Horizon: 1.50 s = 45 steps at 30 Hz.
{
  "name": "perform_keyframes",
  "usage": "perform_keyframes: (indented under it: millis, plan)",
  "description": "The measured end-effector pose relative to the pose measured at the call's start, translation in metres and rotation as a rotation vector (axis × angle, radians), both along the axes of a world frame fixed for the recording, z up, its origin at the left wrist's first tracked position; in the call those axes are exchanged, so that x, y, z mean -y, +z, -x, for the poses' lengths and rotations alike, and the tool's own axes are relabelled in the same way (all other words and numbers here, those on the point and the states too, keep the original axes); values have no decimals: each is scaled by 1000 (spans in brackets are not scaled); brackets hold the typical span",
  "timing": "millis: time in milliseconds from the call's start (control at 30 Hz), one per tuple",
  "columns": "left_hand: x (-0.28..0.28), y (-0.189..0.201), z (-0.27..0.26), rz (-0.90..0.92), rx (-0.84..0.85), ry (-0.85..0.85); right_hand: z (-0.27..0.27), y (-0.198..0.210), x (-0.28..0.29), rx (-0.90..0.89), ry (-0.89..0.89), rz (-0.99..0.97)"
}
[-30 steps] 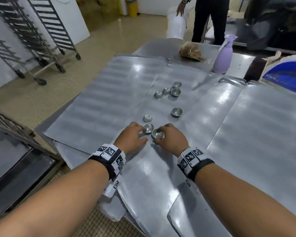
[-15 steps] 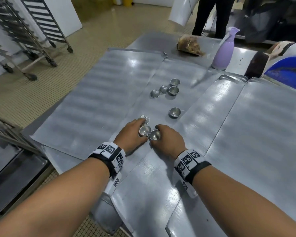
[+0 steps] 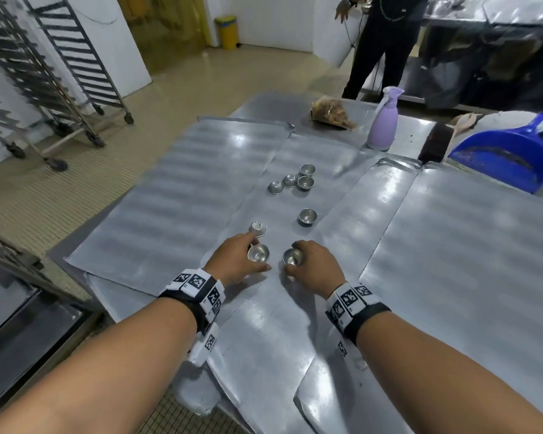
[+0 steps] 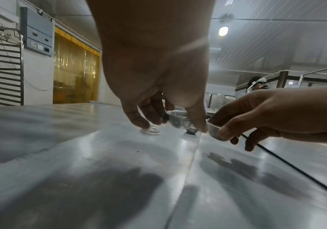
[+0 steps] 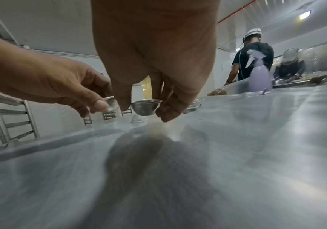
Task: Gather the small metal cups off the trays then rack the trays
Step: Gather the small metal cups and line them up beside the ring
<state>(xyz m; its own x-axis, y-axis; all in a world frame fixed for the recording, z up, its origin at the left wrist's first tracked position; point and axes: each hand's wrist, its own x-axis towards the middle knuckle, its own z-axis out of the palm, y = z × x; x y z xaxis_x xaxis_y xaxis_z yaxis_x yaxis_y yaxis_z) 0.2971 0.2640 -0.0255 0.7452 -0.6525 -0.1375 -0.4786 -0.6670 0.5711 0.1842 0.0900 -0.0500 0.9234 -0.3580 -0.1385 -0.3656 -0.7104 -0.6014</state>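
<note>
Flat metal trays (image 3: 201, 195) overlap on the table. My left hand (image 3: 232, 261) pinches a small metal cup (image 3: 258, 252), held just above the tray in the left wrist view (image 4: 178, 120). My right hand (image 3: 314, 264) pinches another small cup (image 3: 292, 257), lifted off the tray in the right wrist view (image 5: 146, 106). An upturned cup (image 3: 258, 228) sits just beyond my left fingers. One cup (image 3: 307, 216) stands alone farther out, and several more (image 3: 295, 180) cluster beyond it.
A lilac spray bottle (image 3: 383, 126), a brown bundle (image 3: 333, 114) and a blue dustpan (image 3: 508, 158) stand at the table's far side. Tray racks (image 3: 44, 73) stand at the left. A person in black (image 3: 386, 42) stands beyond the table.
Both hands have lifted their cups a little and drawn slightly apart. The camera view has tilted up, showing more of the room.
</note>
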Motion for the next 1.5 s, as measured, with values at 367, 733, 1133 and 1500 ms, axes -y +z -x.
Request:
perform_keyframes:
  millis: [367, 733, 1133, 1500]
  plan:
    - [31, 31, 121, 47, 35, -198, 159, 41, 13, 20, -223, 78]
    - [126, 30, 281, 74, 52, -482, 338, 49, 69, 12, -467, 74]
    - [268, 4, 527, 39, -12, -663, 599, 28, 187, -77, -619, 43]
    - [335, -28, 685, -61, -115, -823, 765, 3, 236, -187, -718, -33]
